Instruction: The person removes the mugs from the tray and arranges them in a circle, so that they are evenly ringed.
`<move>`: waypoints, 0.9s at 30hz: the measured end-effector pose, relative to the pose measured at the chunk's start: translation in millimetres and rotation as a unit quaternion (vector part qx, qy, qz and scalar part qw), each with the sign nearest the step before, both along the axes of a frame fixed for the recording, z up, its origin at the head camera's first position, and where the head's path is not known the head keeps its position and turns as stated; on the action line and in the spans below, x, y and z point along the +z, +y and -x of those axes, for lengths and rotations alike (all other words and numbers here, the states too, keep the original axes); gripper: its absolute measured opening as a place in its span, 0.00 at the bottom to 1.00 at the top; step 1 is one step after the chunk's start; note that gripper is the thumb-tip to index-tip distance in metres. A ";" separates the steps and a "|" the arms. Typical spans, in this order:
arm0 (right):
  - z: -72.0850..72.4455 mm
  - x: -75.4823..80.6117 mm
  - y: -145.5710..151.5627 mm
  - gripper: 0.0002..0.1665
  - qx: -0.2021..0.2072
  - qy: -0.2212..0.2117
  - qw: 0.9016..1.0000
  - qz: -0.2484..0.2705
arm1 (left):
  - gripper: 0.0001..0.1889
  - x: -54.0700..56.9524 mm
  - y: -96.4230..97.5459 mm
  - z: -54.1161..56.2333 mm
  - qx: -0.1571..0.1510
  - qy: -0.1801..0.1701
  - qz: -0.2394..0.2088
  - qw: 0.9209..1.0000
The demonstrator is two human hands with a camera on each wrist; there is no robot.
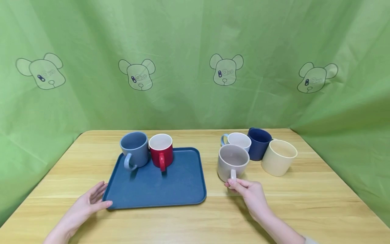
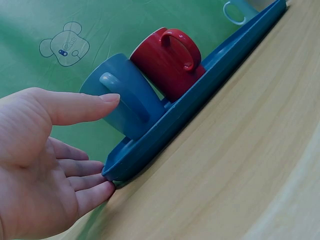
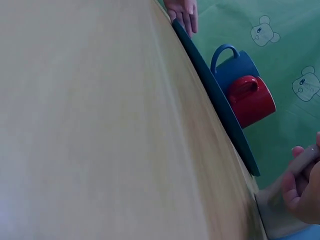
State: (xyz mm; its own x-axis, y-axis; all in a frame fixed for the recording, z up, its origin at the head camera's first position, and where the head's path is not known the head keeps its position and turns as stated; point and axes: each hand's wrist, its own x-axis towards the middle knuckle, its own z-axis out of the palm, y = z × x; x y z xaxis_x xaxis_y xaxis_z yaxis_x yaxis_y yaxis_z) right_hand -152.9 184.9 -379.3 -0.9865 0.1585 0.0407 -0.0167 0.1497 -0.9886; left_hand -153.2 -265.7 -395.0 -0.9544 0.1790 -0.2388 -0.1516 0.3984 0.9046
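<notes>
My left hand (image 1: 82, 210) has its fingers extended at the near left corner of a dark blue tray (image 1: 158, 193). In the left wrist view its fingertips touch the tray's rim, with the thumb held apart above. On the tray, toward the back left, a grey-blue mug (image 1: 138, 154) and a red mug (image 1: 156, 156) with a white inside stand upright side by side. To the right of the tray, my right hand (image 1: 253, 197) pinches the handle of a grey mug (image 1: 226, 170). That mug is upright; whether its base touches the table I cannot tell.
Behind the grey mug stands a white mug (image 1: 240, 139) with a light blue handle, partly hidden. Beside it are a navy mug (image 1: 256, 149) and a cream mug (image 1: 275, 163). A green curtain (image 1: 182, 101) hangs around the wooden table (image 1: 323, 200).
</notes>
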 end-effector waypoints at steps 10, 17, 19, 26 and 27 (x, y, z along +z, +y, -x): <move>4.8 21.3 19.5 0.13 -0.052 0.082 0.991 -0.090 | 0.48 -0.1 0.7 -0.5 0.003 0.003 0.005 1.000; 7.8 44.7 17.5 0.15 -0.011 0.127 0.987 -0.100 | 0.48 -0.1 0.5 -0.6 0.001 0.004 0.009 1.000; 8.1 50.7 13.2 0.15 0.003 0.131 0.986 -0.105 | 0.48 -0.1 0.7 -0.6 0.000 0.002 0.008 1.000; 12.2 64.6 -12.3 0.16 0.064 0.120 0.985 -0.110 | 0.48 0.0 1.1 -1.0 0.002 0.006 0.003 1.000; 13.7 65.6 -17.1 0.16 0.074 0.117 0.984 -0.112 | 0.48 0.1 1.0 -0.9 0.002 0.006 0.003 1.000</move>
State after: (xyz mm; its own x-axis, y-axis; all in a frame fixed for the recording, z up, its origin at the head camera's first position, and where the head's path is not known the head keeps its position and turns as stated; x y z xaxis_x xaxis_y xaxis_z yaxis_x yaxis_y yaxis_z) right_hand -166.6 167.9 -313.7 -0.9576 -0.0255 0.2871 -0.2782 0.3416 -0.8977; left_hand -152.3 -264.7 -394.9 -0.9580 0.1734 -0.2286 -0.1426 0.4034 0.9038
